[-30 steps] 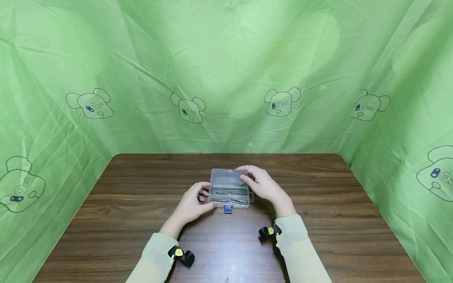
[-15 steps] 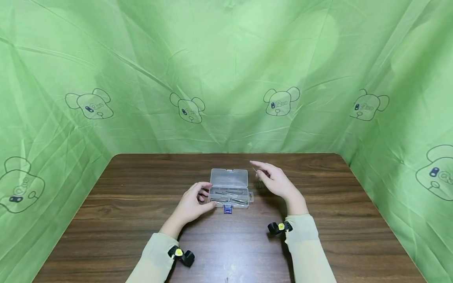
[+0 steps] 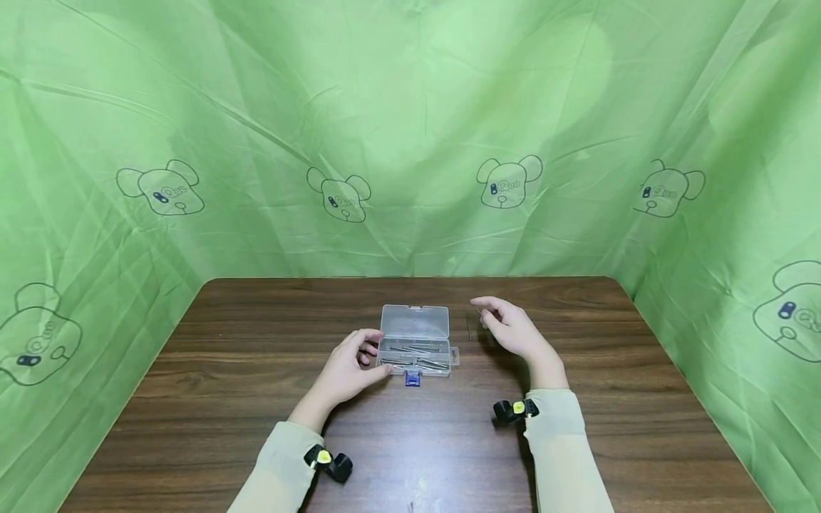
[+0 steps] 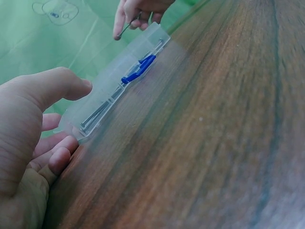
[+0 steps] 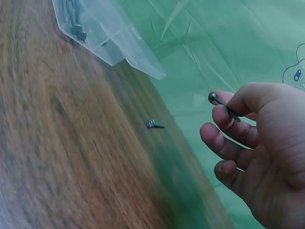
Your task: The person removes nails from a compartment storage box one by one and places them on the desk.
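Note:
A clear plastic box (image 3: 415, 324) with a blue latch (image 3: 412, 379) stands with its lid raised at the table's centre. Several nails (image 3: 432, 364) lie in its compartments. My left hand (image 3: 346, 367) holds the left end of the box, thumb at the front corner and fingers along the side. To the right of the box, my right hand (image 3: 513, 330) pinches a nail (image 5: 226, 109) between thumb and fingers, raised above the tabletop. Another nail (image 3: 469, 328) lies on the table between the box and this hand, its head facing the camera in the right wrist view.
The brown wood-grain table (image 3: 616, 370) has rounded far corners. Green cloth (image 3: 410, 142) with printed bear heads hangs behind it and on both sides. A clear hanging tab (image 3: 455, 356) sticks out from the box's right end.
My right hand has moved from the box lid to the right, carrying a nail. The nail on the table has come into view beside it. My left hand stays at the box.

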The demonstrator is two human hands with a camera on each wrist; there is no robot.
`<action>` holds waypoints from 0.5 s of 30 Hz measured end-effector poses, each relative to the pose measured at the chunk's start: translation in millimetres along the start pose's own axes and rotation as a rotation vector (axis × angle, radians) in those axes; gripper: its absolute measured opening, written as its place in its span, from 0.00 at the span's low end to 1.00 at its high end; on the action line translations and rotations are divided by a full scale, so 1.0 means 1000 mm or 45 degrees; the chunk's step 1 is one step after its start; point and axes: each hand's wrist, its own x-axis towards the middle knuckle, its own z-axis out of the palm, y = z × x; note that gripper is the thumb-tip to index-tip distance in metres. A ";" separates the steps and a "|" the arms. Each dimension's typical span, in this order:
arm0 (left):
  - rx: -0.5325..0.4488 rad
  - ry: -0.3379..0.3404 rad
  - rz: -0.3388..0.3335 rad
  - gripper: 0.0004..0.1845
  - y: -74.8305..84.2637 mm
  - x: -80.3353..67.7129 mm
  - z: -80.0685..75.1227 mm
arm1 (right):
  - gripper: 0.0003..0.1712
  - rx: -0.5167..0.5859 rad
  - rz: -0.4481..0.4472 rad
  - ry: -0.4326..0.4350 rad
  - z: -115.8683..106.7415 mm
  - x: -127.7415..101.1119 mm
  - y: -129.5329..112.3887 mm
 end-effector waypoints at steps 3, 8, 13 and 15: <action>0.009 0.000 -0.006 0.34 -0.001 0.000 0.000 | 0.20 0.015 0.001 0.012 0.000 -0.001 0.002; 0.018 0.000 -0.014 0.34 -0.001 0.001 0.000 | 0.20 0.022 0.028 0.035 0.001 -0.001 0.010; 0.010 -0.003 -0.017 0.34 0.000 0.000 0.000 | 0.19 -0.048 0.073 0.032 0.004 0.000 0.020; 0.005 -0.002 -0.012 0.34 0.000 0.000 0.000 | 0.19 -0.067 0.084 0.023 0.006 0.000 0.022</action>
